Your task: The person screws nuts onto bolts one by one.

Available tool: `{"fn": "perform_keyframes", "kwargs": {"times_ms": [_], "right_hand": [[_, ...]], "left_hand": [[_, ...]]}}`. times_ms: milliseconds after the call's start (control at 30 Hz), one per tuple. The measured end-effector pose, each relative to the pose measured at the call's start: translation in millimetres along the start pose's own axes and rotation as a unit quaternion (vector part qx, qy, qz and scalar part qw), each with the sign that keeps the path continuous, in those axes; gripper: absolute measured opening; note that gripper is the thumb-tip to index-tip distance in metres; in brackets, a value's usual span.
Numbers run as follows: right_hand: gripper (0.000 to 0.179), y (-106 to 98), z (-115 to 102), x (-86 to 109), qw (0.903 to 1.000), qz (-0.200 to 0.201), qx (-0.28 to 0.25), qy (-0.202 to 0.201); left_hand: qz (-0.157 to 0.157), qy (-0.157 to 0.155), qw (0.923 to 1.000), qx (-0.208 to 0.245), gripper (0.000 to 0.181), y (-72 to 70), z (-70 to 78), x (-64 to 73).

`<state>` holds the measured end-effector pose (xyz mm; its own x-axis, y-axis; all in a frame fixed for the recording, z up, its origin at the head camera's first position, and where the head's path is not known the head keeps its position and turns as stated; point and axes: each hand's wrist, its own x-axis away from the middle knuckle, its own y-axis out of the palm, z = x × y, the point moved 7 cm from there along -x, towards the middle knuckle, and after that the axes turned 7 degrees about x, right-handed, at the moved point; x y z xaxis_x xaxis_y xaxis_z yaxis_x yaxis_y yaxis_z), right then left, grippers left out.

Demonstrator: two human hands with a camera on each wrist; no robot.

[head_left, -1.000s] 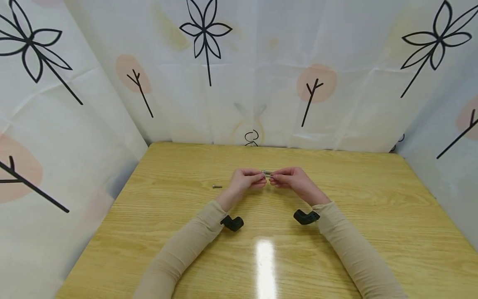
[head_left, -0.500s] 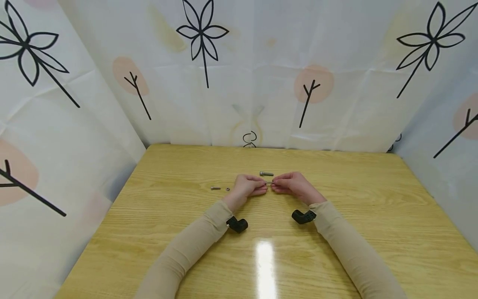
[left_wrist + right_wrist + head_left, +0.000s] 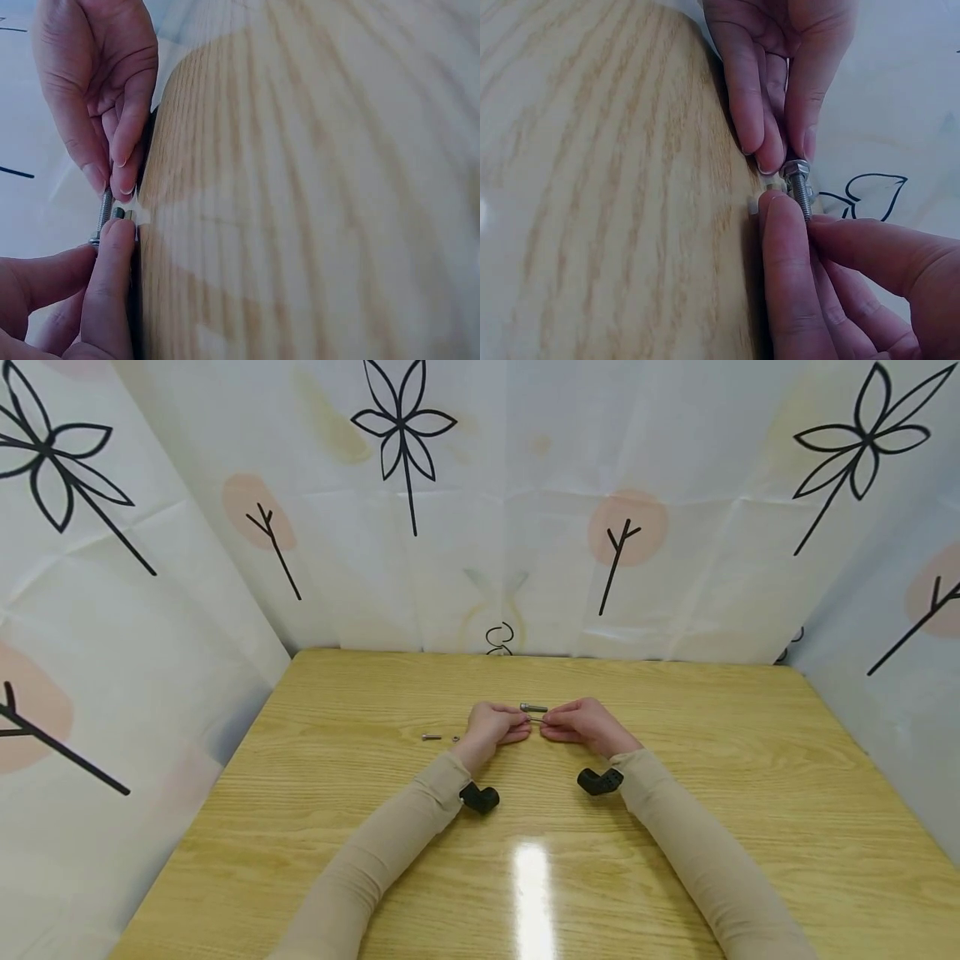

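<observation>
Between my two hands is a thin metal bolt, held lengthwise just over the table. My left hand pinches one end, where a hex nut shows at the fingertips around the thread. My right hand pinches the other end of the threaded shaft between thumb and fingers; that end is hidden. Right behind the fingertips lies a thicker bolt on the table. To the left of my left hand are a small bolt and a small loose nut.
The wooden table ends at a patterned cloth at the back and sides. A black wrist mount sits at my left cuff and another black mount at my right. A light glare marks the table in front.
Both hands first came a little nearer, then moved slightly back, still pinching between them. The thicker bolt behind them and the loose nut by the left wrist have come into clear view.
</observation>
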<state>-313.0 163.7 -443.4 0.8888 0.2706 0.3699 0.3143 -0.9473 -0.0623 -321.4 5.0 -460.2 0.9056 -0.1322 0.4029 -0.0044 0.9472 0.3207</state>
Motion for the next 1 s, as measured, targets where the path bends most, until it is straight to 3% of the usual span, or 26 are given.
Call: {"fn": "perform_keyframes", "kwargs": {"times_ms": [300,500,1000], "right_hand": [[0.033,0.6,-4.4,-0.7,0.9998,0.009,-0.002,0.017],[0.031,1.9,-6.0,0.0,0.9992,0.031,0.003,0.025],[0.032,-0.5,-2.8,3.0,0.9989,0.041,-0.003,0.022]], "left_hand": [[0.011,-0.018,0.9996,-0.021,0.014,-3.9,3.6,2.6],[0.012,-0.009,0.9996,-0.026,0.013,-4.1,4.4,3.9],[0.01,0.011,0.9991,-0.039,0.014,-5.3,8.9,9.6]]}}
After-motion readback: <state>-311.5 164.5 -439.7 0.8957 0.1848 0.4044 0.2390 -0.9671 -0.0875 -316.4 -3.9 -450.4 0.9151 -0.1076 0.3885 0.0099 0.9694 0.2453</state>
